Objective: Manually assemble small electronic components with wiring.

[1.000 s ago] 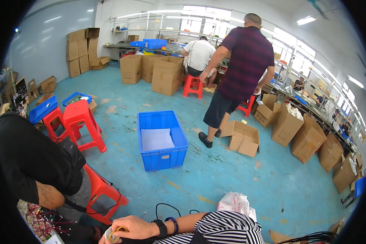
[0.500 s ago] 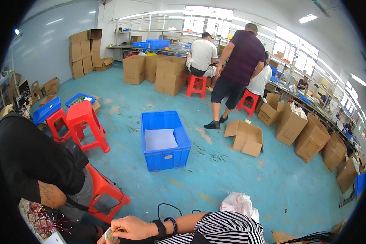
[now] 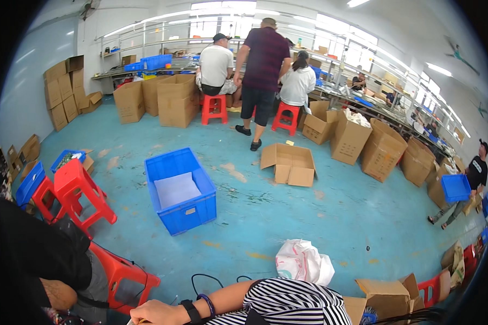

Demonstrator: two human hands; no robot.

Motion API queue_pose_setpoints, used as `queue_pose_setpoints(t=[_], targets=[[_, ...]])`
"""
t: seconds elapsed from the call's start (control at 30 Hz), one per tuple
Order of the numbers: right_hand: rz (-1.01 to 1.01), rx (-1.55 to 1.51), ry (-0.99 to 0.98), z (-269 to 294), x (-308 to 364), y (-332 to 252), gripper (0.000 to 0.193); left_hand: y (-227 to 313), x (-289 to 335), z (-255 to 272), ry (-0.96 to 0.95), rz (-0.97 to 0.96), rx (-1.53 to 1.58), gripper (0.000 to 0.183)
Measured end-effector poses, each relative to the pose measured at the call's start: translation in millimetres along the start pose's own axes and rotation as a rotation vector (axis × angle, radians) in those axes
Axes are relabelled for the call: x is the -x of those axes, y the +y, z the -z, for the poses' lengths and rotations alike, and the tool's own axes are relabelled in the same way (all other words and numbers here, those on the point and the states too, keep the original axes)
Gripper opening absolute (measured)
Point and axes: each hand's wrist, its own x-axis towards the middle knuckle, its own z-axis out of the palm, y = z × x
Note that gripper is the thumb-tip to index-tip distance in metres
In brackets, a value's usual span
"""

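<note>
My right hand (image 3: 156,312) is at the bottom edge, left of the middle, below the red stool. Its forearm comes in from the right under a black-and-white striped sleeve (image 3: 303,303), with a black band (image 3: 190,311) and a dark bracelet at the wrist. The fingers are curled, and the frame edge cuts off their tips. Only a sliver of white and yellow shows under them; half a second ago this looked like a small roll of tape. My left hand is out of view.
A seated person in black (image 3: 49,254) is close on the left, beside red stools (image 3: 76,189). A blue crate (image 3: 184,211) stands on the floor. Cardboard boxes (image 3: 287,162), a white bag (image 3: 303,262) and people at benches lie around. Someone at far right carries a blue bin (image 3: 455,187).
The view has swung right, so the room has shifted left. A person with a blue bin has come into sight at far right. My right hand is lower in view, its held roll mostly cut off.
</note>
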Motion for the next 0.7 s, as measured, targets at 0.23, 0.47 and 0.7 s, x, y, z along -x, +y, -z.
queue_pose_setpoints(t=[0.23,0.47,0.7], targets=[[0.138,0.080,0.230,18.6,7.9,-35.3,0.022,9.0,6.2,-6.7,-0.020,0.021,0.042,0.029],[0.075,0.050,0.073,47.1,1.2,-89.0,0.025,22.9,16.2,-3.4,0.080,-0.021,-0.054,0.028],[0.239,-0.491,-0.187,-40.9,-6.6,78.2,0.033,-4.9,19.9,8.9,0.131,-0.041,-0.048,0.027]])
